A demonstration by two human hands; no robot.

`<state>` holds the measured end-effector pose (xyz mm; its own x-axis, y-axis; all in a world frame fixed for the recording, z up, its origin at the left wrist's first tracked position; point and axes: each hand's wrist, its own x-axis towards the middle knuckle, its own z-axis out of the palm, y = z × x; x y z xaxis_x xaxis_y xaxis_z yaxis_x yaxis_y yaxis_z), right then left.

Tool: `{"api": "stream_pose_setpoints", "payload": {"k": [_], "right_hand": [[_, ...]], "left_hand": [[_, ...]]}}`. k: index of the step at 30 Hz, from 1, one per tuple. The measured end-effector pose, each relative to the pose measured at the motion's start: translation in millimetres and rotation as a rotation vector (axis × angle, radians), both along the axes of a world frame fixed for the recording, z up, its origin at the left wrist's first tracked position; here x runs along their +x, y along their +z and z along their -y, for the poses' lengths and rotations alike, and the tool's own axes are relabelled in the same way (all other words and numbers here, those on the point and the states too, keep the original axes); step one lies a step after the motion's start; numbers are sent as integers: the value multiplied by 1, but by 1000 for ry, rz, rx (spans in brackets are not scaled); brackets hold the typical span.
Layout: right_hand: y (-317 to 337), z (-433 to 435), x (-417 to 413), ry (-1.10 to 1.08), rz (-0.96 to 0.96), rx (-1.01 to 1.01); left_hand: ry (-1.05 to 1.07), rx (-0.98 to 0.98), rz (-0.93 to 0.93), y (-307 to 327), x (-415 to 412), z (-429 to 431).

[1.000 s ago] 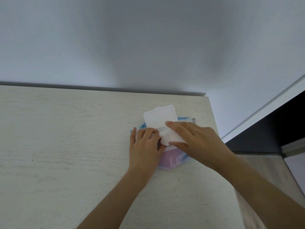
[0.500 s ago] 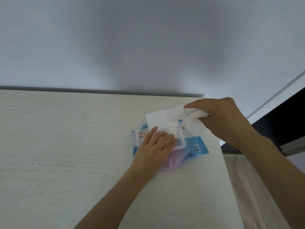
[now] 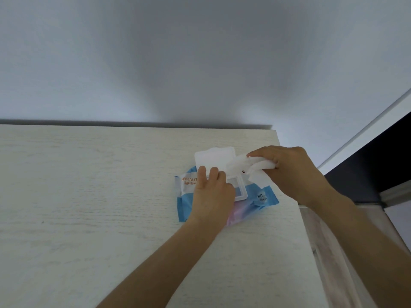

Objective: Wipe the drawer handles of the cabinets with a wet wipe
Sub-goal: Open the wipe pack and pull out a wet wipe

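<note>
The right hand (image 3: 293, 172), in the right centre of the frame, pinches a white wet wipe (image 3: 251, 166) between curled fingers and thumb. The left hand (image 3: 211, 192), at centre, presses nearly flat fingers down on a blue pack (image 3: 264, 196) of wipes and grips nothing. The pack's white lid (image 3: 213, 157) is flipped open toward the top of the frame.

The wipe stretches from over the pack's opening to the right hand. Its long axis runs left to right, rising slightly toward the right, and its bunched end points at the frame's right edge. Whether its left end is free of the opening cannot be told.

The pack lies lengthwise left to right on a pale wood-grain counter (image 3: 89, 196), close to the counter's right edge. A plain grey wall (image 3: 200, 63) fills the upper half, and the floor (image 3: 333, 252) shows at lower right. No drawer handles are in view.

The likely risks are that a sharp pull tears the damp sheet or drags the next one out with it. If the left hand lifts too soon, the light pack could skid off the nearby edge.
</note>
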<state>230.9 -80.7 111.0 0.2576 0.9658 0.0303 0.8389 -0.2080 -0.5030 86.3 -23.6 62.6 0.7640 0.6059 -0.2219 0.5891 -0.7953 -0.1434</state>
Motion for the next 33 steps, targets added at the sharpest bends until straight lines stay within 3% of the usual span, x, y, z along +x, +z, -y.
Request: {"api": "stream_pose_setpoints", "payload": {"k": [6,13,18,33], "right_hand": [[1,5,4,-22,-7,12],[0,4,6,-39,-38,34],[-5,-2,3,-20,-18,70],[-6,-7,0,-7,-20,82]], "left_hand": [[-197,54,6,3,7,-12],[45,-39,-92,-9,14,13],[152,-60,63,-6,6,16],[-80,21,-12,-8,-11,12]]}}
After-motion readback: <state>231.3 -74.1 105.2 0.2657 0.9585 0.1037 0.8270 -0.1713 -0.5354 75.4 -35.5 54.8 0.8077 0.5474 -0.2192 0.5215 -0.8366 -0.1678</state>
